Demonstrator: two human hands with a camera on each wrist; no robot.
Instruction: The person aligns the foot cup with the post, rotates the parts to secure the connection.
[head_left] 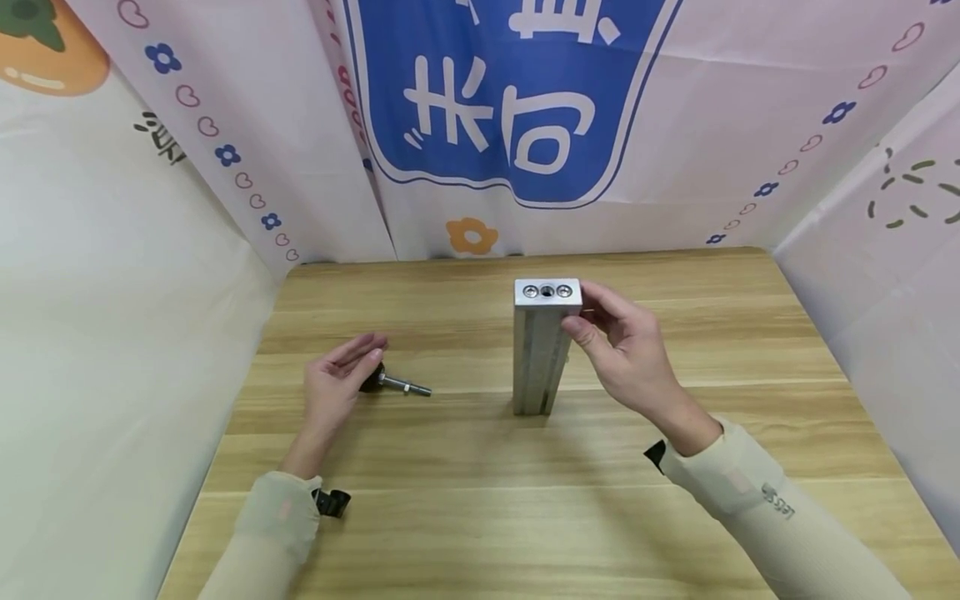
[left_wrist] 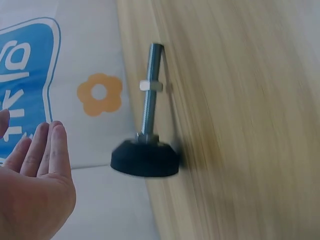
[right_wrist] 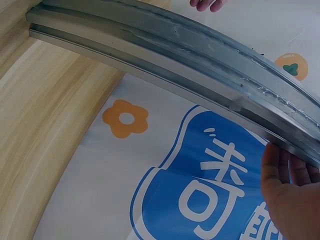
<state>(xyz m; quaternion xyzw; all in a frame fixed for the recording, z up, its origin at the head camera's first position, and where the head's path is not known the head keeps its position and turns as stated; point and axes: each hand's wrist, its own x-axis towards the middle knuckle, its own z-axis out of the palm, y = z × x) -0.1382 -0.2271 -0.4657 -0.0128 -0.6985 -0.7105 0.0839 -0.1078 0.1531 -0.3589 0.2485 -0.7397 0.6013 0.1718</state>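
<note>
An aluminium profile stands upright on the wooden table, its end plate on top showing a threaded hole between two screws. My right hand holds its upper end from the right, thumb in front and fingers behind. In the right wrist view the slotted side of the profile runs up to the fingers. A levelling foot with a black round base, threaded stud and nut lies on the table to the left. Over its base in the head view is my left hand, fingers straight; the left wrist view shows them apart.
The wooden table ends at a printed cloth backdrop behind, with white cloth walls on both sides. A black wrist-worn device juts from the left sleeve.
</note>
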